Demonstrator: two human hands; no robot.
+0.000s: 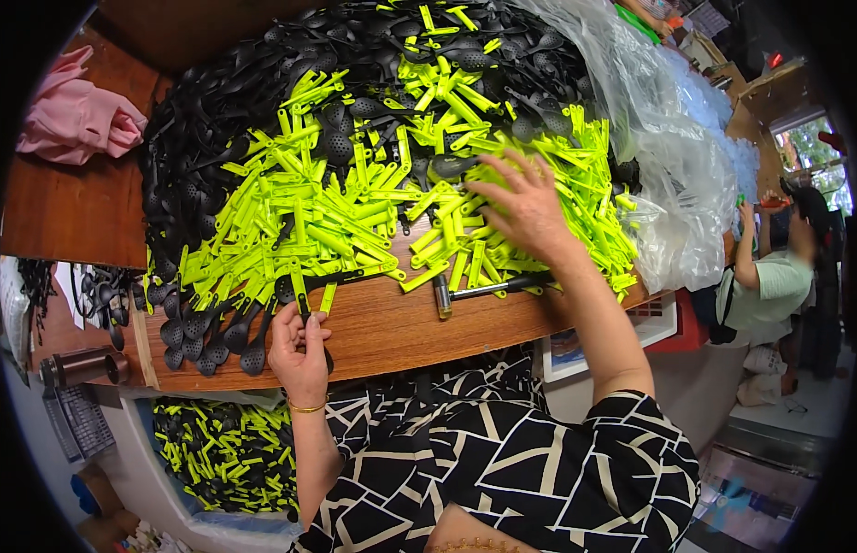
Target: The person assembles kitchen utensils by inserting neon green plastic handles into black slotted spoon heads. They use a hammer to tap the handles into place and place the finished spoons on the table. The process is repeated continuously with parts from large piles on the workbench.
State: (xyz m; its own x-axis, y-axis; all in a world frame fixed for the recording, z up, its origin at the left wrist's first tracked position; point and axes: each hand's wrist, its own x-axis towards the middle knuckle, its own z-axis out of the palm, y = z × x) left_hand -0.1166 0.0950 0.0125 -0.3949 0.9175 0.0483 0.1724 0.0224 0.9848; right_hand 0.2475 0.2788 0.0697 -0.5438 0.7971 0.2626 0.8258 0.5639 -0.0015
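My left hand [298, 355] is closed near the table's front edge, its fingertips pinching a black spoon [302, 302] by its thin shaft. A lime-green handle piece [297, 278] stands at the upper end of that shaft; most of the spoon is hidden by the hand. Stretched out over the pile of lime-green handle pieces [327, 207], my right hand [525, 203] has its fingers spread, slightly blurred, and holds nothing that shows. Just left of its fingertips lies a black spoon head [451, 166]. A hammer [442, 297] rests on the wooden table [382, 323] below my right hand.
Black perforated spoon heads [196, 336] lie left of my left hand. More black spoons [226, 101] are heaped behind. A bin of black and green parts [226, 452] sits below the table. Clear plastic sheeting [673, 184] borders the right; beyond it is another person [769, 286]. Pink cloth [78, 115] lies far left.
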